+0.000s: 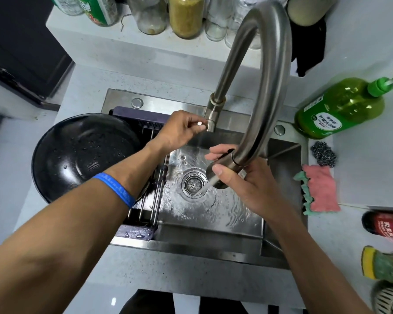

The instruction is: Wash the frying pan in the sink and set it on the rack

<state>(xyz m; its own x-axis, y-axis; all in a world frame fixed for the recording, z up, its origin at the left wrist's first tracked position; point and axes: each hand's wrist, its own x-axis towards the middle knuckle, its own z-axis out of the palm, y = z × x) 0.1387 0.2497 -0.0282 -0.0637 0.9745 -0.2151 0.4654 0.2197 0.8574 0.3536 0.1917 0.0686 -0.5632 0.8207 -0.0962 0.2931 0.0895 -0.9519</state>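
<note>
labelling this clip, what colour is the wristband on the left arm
Blue, with faint lettering; the wristband shows clearly in the head view.

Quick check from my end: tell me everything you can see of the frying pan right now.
The frying pan is round, black and looks non-stick, its inside beaded with water drops. It sits right side up on the rack at the sink's left side, overhanging the counter. No handle shows. The left forearm crosses above its near edge; neither hand holds it.
</note>
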